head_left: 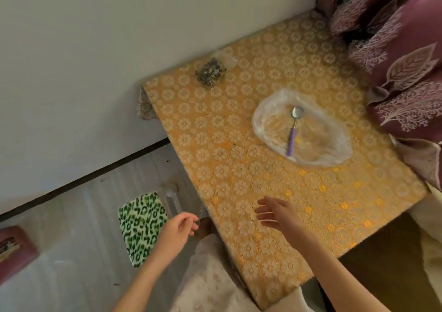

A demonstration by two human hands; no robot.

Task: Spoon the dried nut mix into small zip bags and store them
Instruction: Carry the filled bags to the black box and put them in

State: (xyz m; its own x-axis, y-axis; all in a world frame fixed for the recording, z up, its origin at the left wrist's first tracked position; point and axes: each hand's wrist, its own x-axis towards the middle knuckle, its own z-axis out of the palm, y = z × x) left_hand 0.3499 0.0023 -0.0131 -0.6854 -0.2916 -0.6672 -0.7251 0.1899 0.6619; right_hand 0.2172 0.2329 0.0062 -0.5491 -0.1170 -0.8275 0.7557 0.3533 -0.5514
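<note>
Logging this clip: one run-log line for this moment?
left hand empty | right hand open | purple-handled metal spoon on clear plastic bag | filled nut-mix bag by wall

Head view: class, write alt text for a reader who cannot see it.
Two empty hands, left and right, hover over the near edge of a table with a yellow floral cloth. Farther back, a purple-handled spoon lies on a clear plastic bag; a small filled bag of nut mix sits near the wall.
</note>
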